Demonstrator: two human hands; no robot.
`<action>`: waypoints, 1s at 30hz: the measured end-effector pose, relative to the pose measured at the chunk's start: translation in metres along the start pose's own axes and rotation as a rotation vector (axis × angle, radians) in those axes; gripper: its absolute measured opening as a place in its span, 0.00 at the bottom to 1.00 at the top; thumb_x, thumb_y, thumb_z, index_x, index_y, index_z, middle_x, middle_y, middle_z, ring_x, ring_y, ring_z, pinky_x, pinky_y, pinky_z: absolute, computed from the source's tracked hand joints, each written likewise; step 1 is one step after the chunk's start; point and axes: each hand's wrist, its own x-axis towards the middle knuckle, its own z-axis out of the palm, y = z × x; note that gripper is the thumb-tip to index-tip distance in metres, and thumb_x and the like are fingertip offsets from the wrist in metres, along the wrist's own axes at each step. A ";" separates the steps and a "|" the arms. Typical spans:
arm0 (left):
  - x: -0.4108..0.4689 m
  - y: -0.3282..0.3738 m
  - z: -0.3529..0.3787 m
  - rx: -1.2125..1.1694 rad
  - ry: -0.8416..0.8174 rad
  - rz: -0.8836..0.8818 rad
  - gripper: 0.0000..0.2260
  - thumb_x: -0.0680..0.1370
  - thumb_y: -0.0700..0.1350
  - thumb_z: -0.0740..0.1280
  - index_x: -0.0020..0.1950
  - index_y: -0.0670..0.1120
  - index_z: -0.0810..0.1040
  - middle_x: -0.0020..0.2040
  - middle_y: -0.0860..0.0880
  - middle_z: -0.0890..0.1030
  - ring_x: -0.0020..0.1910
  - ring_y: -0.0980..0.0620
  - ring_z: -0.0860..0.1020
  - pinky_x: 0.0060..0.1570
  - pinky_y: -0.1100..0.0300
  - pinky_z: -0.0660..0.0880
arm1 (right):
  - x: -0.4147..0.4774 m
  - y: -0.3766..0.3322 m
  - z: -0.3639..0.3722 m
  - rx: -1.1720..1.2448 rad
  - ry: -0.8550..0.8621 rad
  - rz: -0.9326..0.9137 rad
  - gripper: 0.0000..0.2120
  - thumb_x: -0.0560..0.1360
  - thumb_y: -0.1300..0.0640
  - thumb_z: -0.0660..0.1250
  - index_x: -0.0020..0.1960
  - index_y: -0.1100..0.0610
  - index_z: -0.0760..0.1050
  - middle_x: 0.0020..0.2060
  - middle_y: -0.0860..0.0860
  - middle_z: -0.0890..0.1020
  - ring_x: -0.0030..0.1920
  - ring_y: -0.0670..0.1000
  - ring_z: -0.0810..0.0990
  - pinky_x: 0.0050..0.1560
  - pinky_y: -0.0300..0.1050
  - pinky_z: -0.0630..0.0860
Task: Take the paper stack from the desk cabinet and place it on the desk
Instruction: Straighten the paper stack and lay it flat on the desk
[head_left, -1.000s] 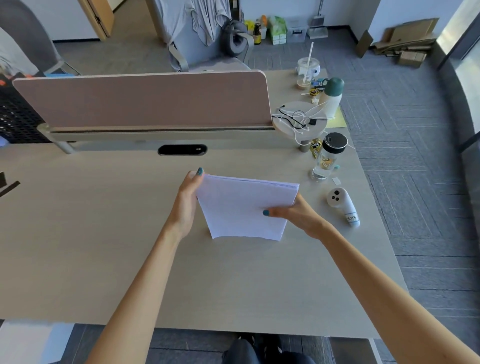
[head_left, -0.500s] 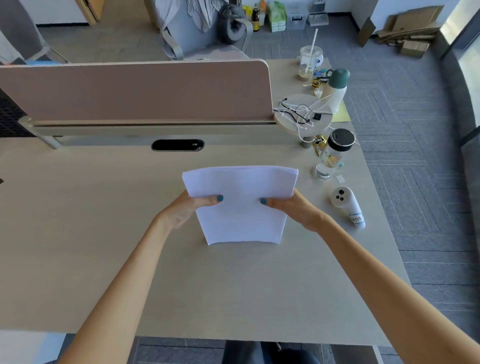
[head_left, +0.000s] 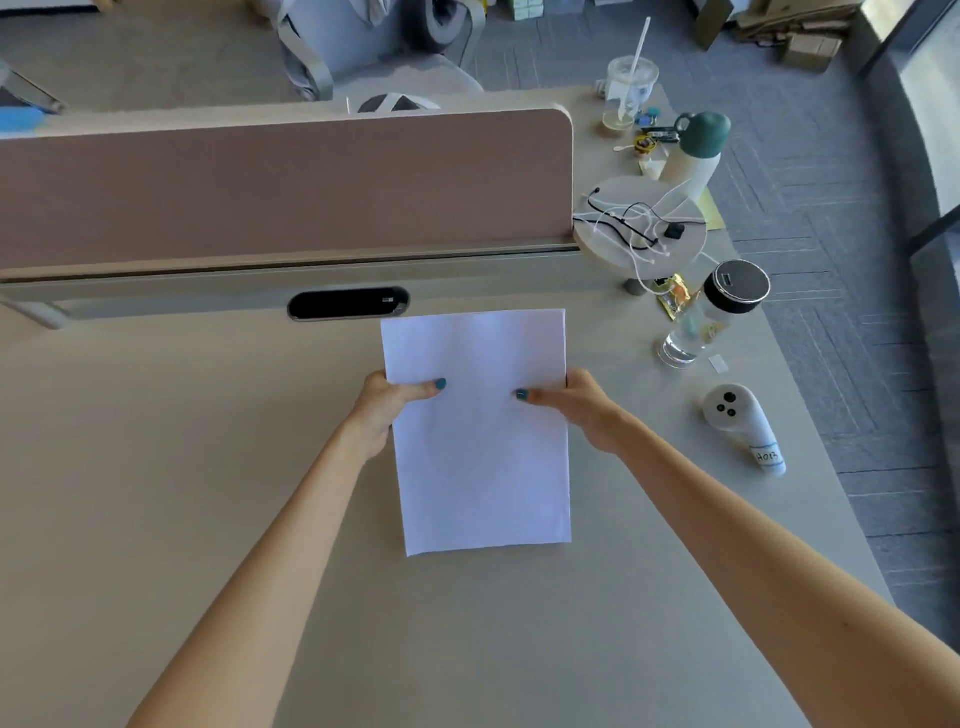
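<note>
While both hands grip its sides, the paper (head_left: 480, 457) lies long-ways on the bench (head_left: 156, 493); left hand (head_left: 387, 408) and right hand (head_left: 582, 408) pinch it, thumbs on top.

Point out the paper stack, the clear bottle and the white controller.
paper stack (head_left: 480, 457), head view, middle of top sheet
clear bottle (head_left: 698, 325), head view, transparent body
white controller (head_left: 743, 423), head view, handle's middle

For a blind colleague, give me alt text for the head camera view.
Two bare hands, left hand and right hand, grip a white paper stack by its sides over a beige wooden desk. A clear black-lidded bottle stands to the right.
</note>
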 end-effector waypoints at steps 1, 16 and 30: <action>0.009 -0.004 0.001 -0.020 0.038 -0.017 0.18 0.69 0.41 0.77 0.58 0.43 0.82 0.55 0.47 0.85 0.56 0.48 0.83 0.55 0.53 0.79 | 0.007 0.002 0.001 0.000 0.048 0.019 0.07 0.71 0.61 0.73 0.48 0.59 0.80 0.44 0.51 0.83 0.43 0.50 0.82 0.41 0.40 0.76; 0.105 -0.036 0.015 0.190 0.284 -0.055 0.12 0.77 0.41 0.62 0.35 0.46 0.63 0.31 0.50 0.66 0.28 0.51 0.63 0.29 0.60 0.60 | 0.084 0.030 0.010 -0.582 0.393 0.086 0.06 0.73 0.61 0.64 0.50 0.59 0.73 0.45 0.55 0.79 0.48 0.59 0.76 0.40 0.46 0.69; 0.092 -0.058 0.006 0.178 0.373 0.111 0.23 0.75 0.35 0.68 0.69 0.41 0.68 0.64 0.48 0.73 0.59 0.54 0.73 0.60 0.58 0.72 | 0.070 0.056 0.019 -0.653 0.413 -0.052 0.26 0.73 0.61 0.66 0.68 0.61 0.61 0.62 0.56 0.69 0.64 0.56 0.68 0.55 0.49 0.71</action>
